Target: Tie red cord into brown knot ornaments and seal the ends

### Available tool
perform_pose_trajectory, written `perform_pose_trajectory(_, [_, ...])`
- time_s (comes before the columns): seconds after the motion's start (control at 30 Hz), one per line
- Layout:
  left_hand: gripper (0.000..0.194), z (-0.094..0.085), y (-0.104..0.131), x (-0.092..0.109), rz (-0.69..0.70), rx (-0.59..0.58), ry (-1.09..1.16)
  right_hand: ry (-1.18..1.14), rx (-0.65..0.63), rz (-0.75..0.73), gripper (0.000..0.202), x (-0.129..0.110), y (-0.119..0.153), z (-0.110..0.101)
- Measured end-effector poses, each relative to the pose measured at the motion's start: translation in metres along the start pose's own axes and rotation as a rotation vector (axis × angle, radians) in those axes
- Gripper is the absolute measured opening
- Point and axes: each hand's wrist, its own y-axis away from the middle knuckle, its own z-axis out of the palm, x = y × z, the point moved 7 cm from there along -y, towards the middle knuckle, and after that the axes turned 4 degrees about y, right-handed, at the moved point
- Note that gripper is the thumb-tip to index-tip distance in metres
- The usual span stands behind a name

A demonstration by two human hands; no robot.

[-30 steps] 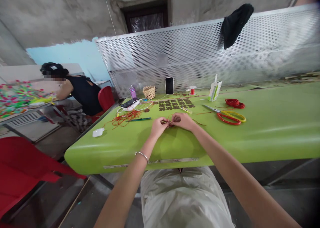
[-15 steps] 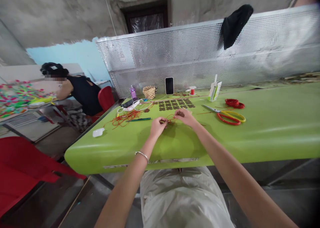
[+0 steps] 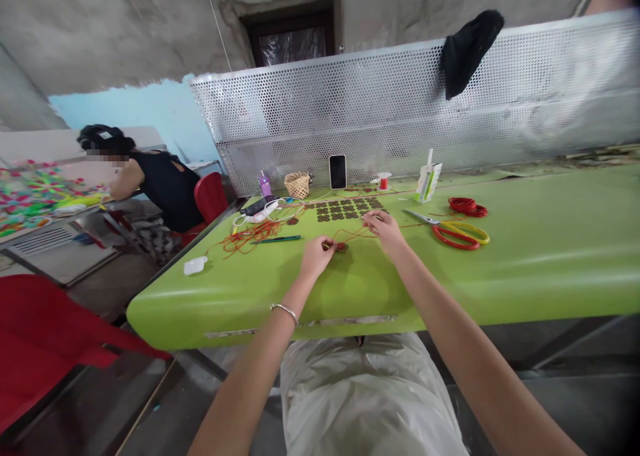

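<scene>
Over the green table [image 3: 350, 289], my left hand [image 3: 316, 257] pinches a small brown disc-like piece [image 3: 341, 247] with red cord on it; its exact kind is too small to make out. Red cord [image 3: 353, 233] runs from that piece across to my right hand [image 3: 383, 228], whose fingertips are closed on the strand. Just beyond both hands lie rows of brown clover-shaped pieces [image 3: 345, 209]. A teal pen-like tool [image 3: 278, 239] is left of my left hand. Scissors [image 3: 453, 231] with one red and one yellow handle lie to the right of my right hand.
A tangle of red cord [image 3: 253, 236] and a white case [image 3: 195, 265] lie left. Toward the back are a wicker basket [image 3: 298, 185], a phone [image 3: 338, 172], a red thread spool [image 3: 383, 183] and a red cord bundle [image 3: 467, 207]. A person [image 3: 160, 183] sits at another table.
My right hand has moved to the right, away from my left hand, drawing the red cord out longer between them. My left hand stays nearly in place with the brown piece.
</scene>
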Motion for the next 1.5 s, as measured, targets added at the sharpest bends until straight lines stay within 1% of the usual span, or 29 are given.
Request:
perform_pose_trajectory(0.07, [0.008,0.0,0.001,0.002,0.021,0.004,-0.043,-0.063,0.023,0.043,0.026,0.0,0.001,-0.003])
perform_pose_trajectory(0.23, [0.011,0.002,0.003,0.005,0.071,0.001,-0.131,-0.152,0.091,0.171,0.014,0.004,0.005,-0.012])
perform_pose_trajectory(0.43, [0.014,0.004,0.004,0.009,0.13,-0.02,-0.21,-0.198,0.216,0.267,0.021,0.015,0.002,-0.029])
perform_pose_trajectory(0.6, [0.014,0.006,0.006,0.008,0.139,-0.023,-0.288,-0.237,0.327,0.295,0.026,0.022,-0.002,-0.043])
perform_pose_trajectory(0.7, [0.014,0.006,0.007,0.009,0.138,-0.028,-0.332,-0.256,0.369,0.301,0.027,0.025,-0.002,-0.049])
perform_pose_trajectory(0.97, [0.017,0.007,0.009,0.01,0.146,-0.037,-0.425,-0.286,0.35,0.338,0.026,0.03,-0.005,-0.049])
perform_pose_trajectory(1.17, [0.017,0.009,0.008,0.01,0.144,-0.055,-0.449,-0.297,0.369,0.342,0.028,0.029,-0.006,-0.06])
perform_pose_trajectory(1.33, [0.016,0.009,0.008,0.009,0.154,-0.07,-0.446,-0.298,0.382,0.306,0.026,0.025,-0.008,-0.068])
perform_pose_trajectory(1.43, [0.017,0.009,0.008,0.009,0.169,-0.074,-0.444,-0.294,0.378,0.271,0.024,0.02,-0.007,-0.068])
perform_pose_trajectory(1.5, [0.017,0.008,0.009,0.013,0.197,-0.081,-0.432,-0.288,0.376,0.237,0.022,0.015,-0.006,-0.065])
